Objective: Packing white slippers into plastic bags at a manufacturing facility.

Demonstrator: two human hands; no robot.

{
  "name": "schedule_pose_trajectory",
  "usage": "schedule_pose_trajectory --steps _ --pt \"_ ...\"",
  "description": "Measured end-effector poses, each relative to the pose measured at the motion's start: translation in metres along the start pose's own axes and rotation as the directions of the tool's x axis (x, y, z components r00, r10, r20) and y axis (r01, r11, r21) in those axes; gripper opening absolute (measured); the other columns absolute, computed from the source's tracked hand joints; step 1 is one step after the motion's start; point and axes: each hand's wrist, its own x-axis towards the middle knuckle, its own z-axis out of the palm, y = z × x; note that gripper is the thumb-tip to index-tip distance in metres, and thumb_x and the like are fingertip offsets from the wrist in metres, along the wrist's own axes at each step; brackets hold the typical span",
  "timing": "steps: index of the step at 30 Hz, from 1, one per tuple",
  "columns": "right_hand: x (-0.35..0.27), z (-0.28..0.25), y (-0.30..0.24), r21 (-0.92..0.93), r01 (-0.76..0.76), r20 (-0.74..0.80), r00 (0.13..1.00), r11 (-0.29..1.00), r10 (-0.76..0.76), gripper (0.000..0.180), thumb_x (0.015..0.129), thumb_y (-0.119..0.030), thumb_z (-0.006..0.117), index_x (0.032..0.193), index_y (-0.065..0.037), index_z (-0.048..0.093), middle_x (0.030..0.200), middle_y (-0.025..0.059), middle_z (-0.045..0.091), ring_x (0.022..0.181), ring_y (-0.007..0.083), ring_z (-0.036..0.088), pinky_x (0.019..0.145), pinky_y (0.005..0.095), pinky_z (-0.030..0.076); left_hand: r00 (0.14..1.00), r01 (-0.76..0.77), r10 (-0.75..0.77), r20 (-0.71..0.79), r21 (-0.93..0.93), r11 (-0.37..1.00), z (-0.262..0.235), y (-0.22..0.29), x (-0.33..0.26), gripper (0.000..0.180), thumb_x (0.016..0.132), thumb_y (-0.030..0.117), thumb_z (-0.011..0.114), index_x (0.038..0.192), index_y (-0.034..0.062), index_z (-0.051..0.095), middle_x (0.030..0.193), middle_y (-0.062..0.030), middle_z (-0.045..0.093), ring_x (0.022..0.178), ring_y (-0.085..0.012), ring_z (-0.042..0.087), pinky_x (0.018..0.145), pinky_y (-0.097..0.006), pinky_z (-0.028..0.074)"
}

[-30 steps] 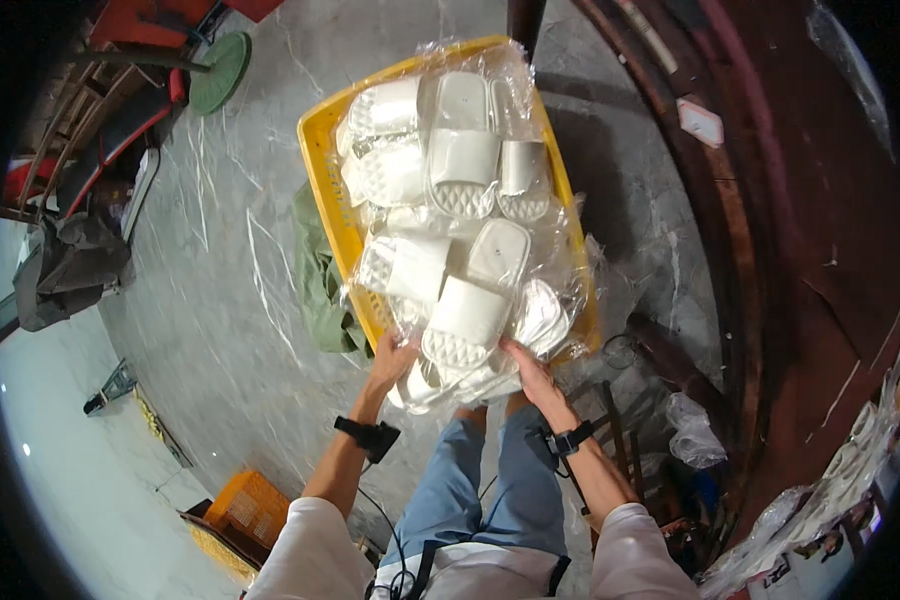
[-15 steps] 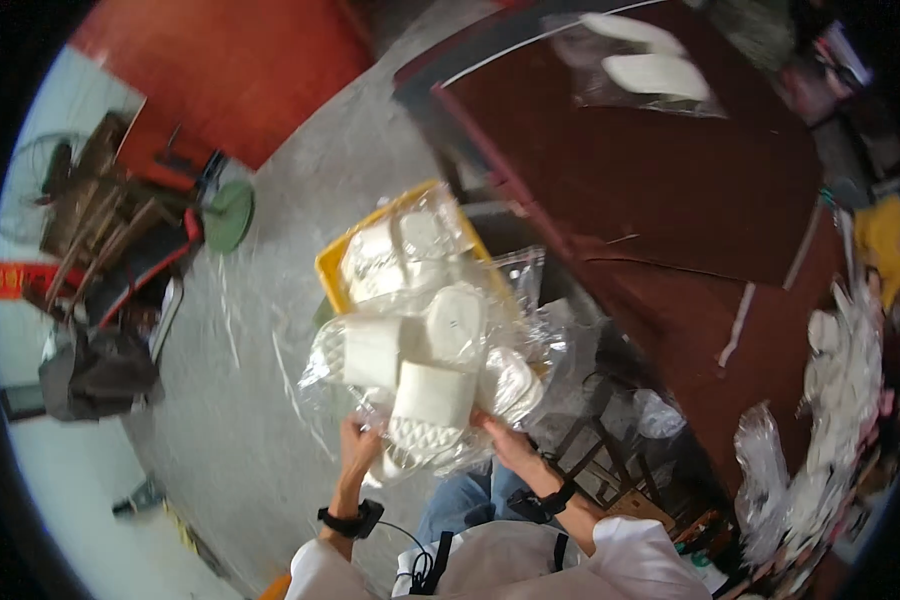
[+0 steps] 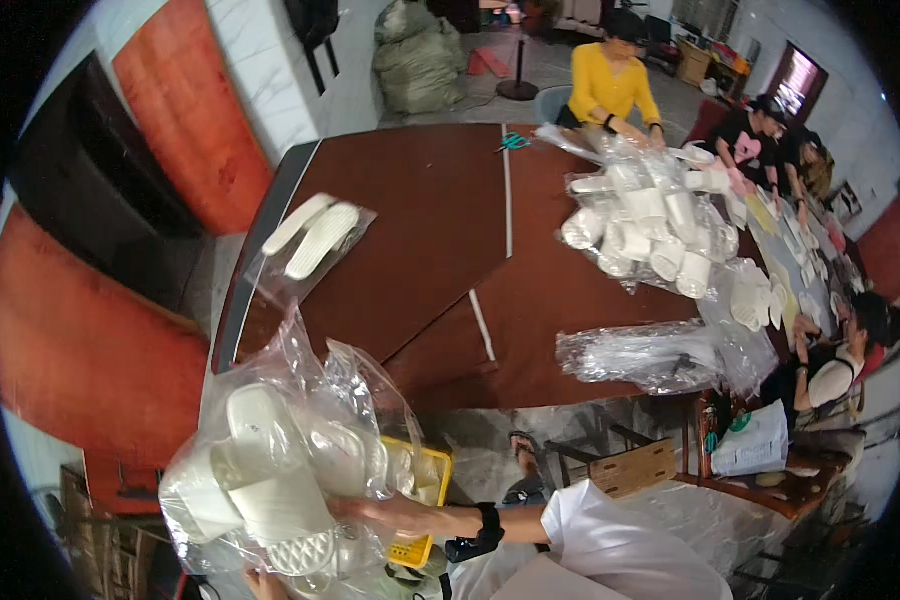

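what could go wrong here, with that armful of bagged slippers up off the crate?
1. The bundle of bagged white slippers is bulky and in slick, loose plastic; the right hand grips only one side, the left hand barely shows underneath. Pairs could slide out.
2. The bundle blocks the view of the yellow crate and floor below: a trip risk.
3. The single bagged pair sits near the brown table's edge; a swing could knock it off.

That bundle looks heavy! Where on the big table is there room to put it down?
The brown table is bare in the middle, between the single bagged pair of slippers near its left edge and the pile of bagged slippers on its right. The right end is crowded, with empty plastic bags heaped along the near edge.
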Motion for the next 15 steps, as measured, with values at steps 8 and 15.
schedule_pose_trajectory --steps 8,15 --pt "-0.056 -0.031 -0.182 -0.145 0.212 -0.075 0.972 0.966 -0.225 0.05 0.091 -0.033 0.055 0.13 -0.004 0.047 0.126 0.0076 0.053 0.111 0.0153 0.05 0.098 0.0281 0.037 0.978 -0.205 0.205 0.036 -0.011 0.979 0.137 0.188 -0.032 0.049 0.085 0.012 0.041 0.132 0.0018 0.034 0.116 -0.0171 0.05 0.099 -0.0259 0.053 0.084 -0.035 0.045" --pt "-0.125 -0.174 -0.31 -0.234 0.348 -0.306 0.86 0.908 -0.409 0.052 0.09 -0.033 0.054 0.128 0.001 0.046 0.13 0.0135 0.048 0.117 0.0206 0.046 0.1 0.0307 0.036 0.881 -0.363 0.339 0.331 0.012 0.932 0.399 0.272 -0.04 0.042 0.085 0.022 0.057 0.117 -0.0036 0.05 0.103 -0.0088 0.053 0.089 -0.0146 0.048 0.071 -0.029 0.041"
